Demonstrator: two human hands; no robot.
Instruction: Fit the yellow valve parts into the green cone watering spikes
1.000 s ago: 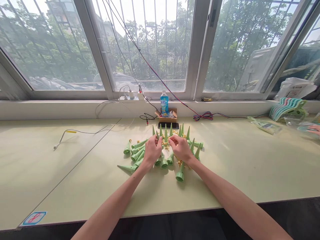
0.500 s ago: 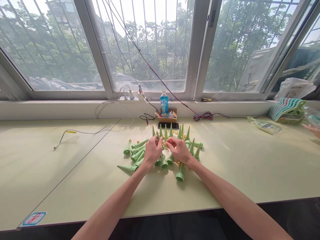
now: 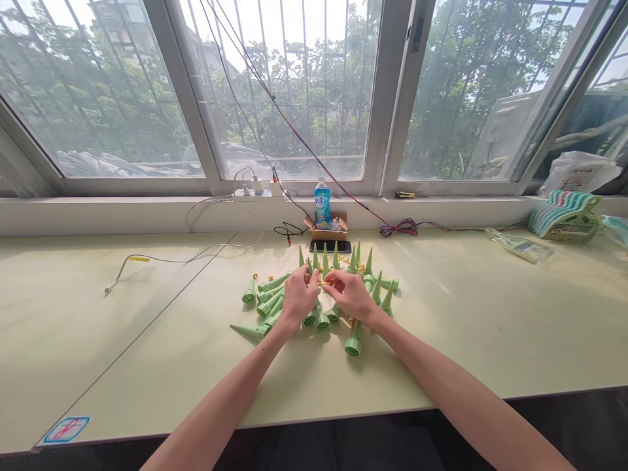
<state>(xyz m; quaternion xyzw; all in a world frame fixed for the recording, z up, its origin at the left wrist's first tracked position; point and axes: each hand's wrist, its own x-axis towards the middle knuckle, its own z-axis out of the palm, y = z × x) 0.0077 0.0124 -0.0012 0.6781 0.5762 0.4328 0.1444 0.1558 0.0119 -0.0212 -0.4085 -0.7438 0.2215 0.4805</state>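
Observation:
My left hand is closed in a pinch around what looks like a green plant watering spike, its tip showing above the fingers. Close beside it, my right hand pinches a small yellow valve between thumb and fingertips, held toward the left hand. The fingers hide where the two parts meet. More green watering spikes surround both hands: several stand point up behind, such as one spike, and others lie on their sides, including a spike in front. Small yellow valves are scattered among them.
A phone lies behind the spikes, near a small cardboard box and a blue-labelled bottle. Cables run along the table's back. At right are a packaged green item and a stack of hangers.
My right fingertips have shifted slightly left, closer to my left hand. Another person's hand at the right edge has left the view.

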